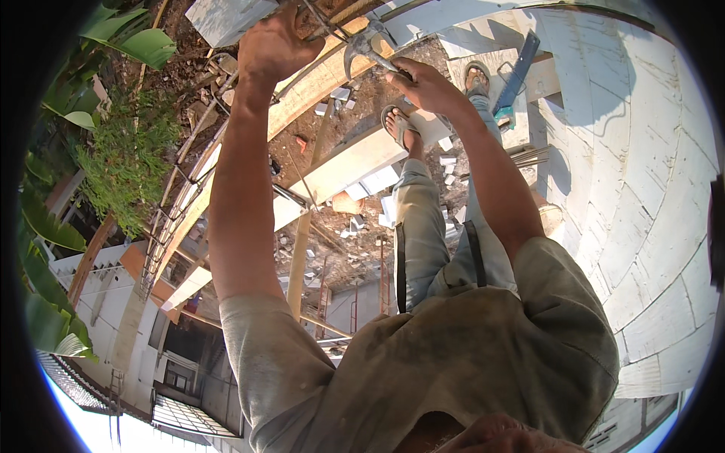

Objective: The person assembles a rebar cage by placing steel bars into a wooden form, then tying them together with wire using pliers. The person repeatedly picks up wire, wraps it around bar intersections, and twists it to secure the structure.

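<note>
My right hand [432, 89] is closed around the handle of a claw hammer [365, 47], its metal head lying across the edge of a long wooden formwork board [302, 106]. Up at the top left, my left hand [273, 47] reaches over the same board beside some thin steel bars [321, 19]. Its thumb juts to the right while the other fingers curl out of sight; what they hold is hidden. A pale block [223, 19] lies just left of that hand.
My sandalled feet stand on a plank [355, 162] and a pale block [521, 136], above ground strewn with rubble [351, 223]. A handsaw [517, 75] leans by my right foot. A pale block wall [642, 189] rises at right; leafy plants [124, 158] grow at left.
</note>
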Demonstrator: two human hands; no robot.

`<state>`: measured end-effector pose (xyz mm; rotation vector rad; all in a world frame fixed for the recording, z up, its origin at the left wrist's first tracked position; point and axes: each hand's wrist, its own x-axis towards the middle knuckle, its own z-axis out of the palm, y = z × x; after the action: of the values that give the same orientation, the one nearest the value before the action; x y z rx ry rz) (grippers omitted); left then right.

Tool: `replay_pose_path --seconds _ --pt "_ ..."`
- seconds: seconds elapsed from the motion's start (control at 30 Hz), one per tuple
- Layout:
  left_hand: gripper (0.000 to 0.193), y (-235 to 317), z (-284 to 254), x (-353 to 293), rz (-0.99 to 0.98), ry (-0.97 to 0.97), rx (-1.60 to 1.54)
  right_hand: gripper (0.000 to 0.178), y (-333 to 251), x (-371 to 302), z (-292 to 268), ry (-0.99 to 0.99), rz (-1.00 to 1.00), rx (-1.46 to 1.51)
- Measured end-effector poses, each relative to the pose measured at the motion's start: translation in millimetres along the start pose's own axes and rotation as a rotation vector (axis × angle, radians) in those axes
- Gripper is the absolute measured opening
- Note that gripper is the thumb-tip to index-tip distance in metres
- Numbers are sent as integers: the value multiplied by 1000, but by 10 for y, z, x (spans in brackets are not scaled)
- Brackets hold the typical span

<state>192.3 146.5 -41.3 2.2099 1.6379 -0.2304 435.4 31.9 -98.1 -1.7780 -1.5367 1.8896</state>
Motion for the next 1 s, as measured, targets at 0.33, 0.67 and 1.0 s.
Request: replay_pose_path --seconds 0.33,0.67,1.0 --pt "62 9 22 -55 28 119 1 53 127 -62 407 -29 -22 32" --pt "77 79 -72 -92 -52 75 -29 51 -6 23 -38 103 -53 -101" --pt "83 -54 -50 10 -65 -102 -85 55 71 37 96 -82 -132 -114"
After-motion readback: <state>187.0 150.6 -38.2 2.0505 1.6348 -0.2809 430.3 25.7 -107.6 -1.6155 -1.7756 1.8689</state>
